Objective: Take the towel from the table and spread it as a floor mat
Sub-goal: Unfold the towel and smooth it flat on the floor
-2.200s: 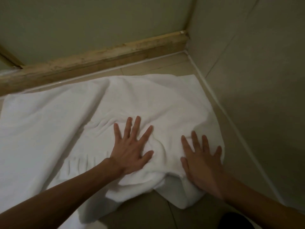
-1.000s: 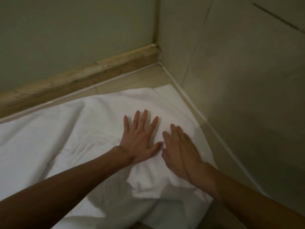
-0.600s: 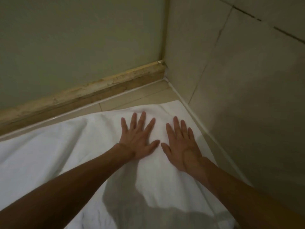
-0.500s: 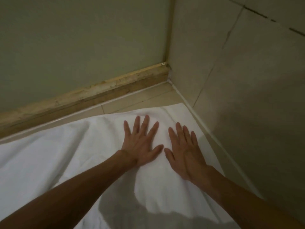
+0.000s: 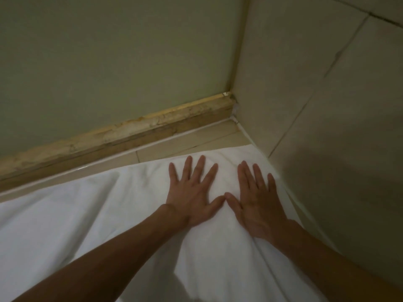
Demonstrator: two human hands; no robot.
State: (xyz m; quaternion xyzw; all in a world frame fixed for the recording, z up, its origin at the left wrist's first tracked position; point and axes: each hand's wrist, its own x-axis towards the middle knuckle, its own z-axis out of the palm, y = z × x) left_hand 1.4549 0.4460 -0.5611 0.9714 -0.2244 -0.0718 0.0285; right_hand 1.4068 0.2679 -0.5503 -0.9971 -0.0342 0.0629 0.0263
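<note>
Smoothing the towel flat into the floor corner

Left hand and right hand are pressing open-palmed, gripping nothing; sweeping outward should clear wrinkles.

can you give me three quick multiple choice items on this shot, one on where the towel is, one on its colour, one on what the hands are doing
1. Where does the towel lie?
A. on the floor in a wall corner
B. on a table
C. over a chair

2. What colour is the towel?
A. blue
B. white
C. striped red

3. How are the left hand and right hand placed?
A. clenched in fists
B. lifted off the cloth
C. flat, fingers spread, on the towel

Key: 1 A, it lies on floor tile near the baseboard; 2 B, the cloth is plain white; 3 C, both palms lie flat on it.
</note>
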